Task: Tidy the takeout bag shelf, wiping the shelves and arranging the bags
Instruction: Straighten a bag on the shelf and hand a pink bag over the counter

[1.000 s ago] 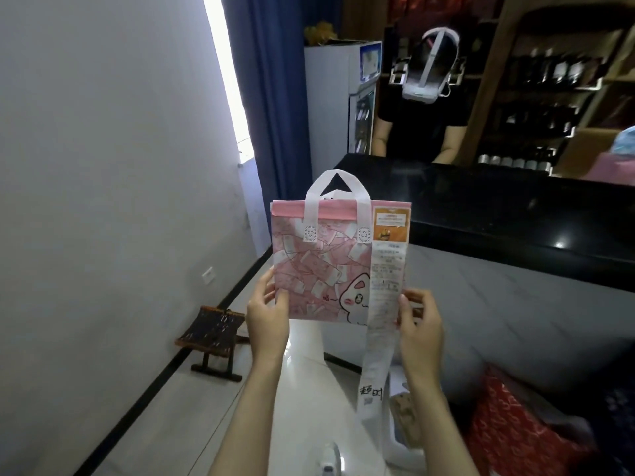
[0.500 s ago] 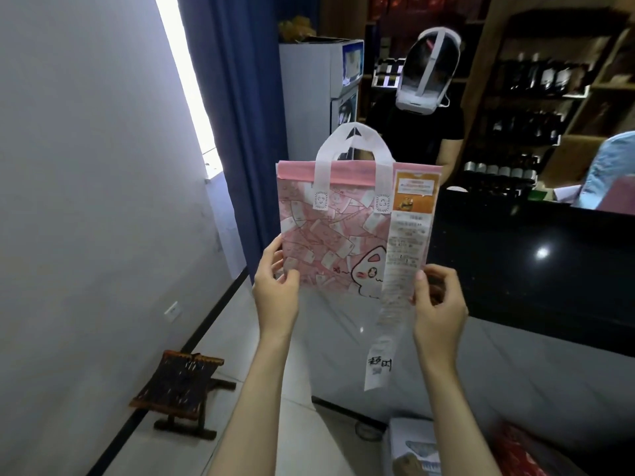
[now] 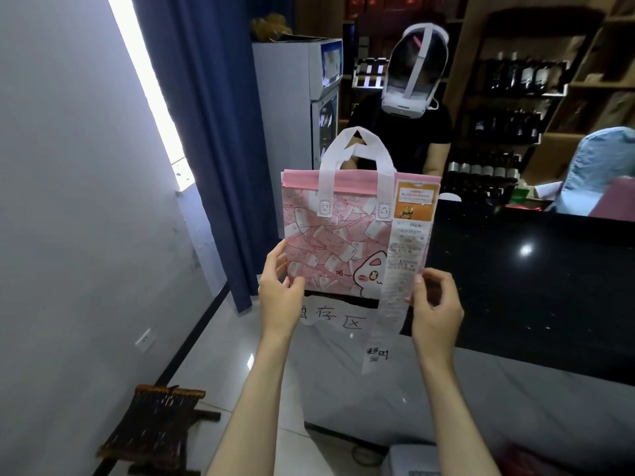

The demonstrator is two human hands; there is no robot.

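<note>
I hold a pink takeout bag (image 3: 330, 242) upright in front of me, over the near edge of a black counter (image 3: 536, 286). It has white loop handles and a cartoon print. A long white receipt (image 3: 398, 280) hangs down its right side past the bag's bottom. My left hand (image 3: 278, 290) pinches the bag's lower left corner. My right hand (image 3: 434, 304) grips the lower right corner, at the receipt. A white sheet with handwritten characters (image 3: 336, 317) shows on the counter's edge just below the bag.
A person wearing a headset (image 3: 409, 108) stands behind the counter. Dark bottle shelves (image 3: 508, 97) fill the back wall. A white fridge (image 3: 295, 108) and a blue curtain (image 3: 213, 132) stand to the left. A small wooden stool (image 3: 158, 431) sits on the floor by the wall.
The bag has been lifted higher, from below the counter's edge up to its level. The view has tilted up, and the red bag on the floor has left the frame.
</note>
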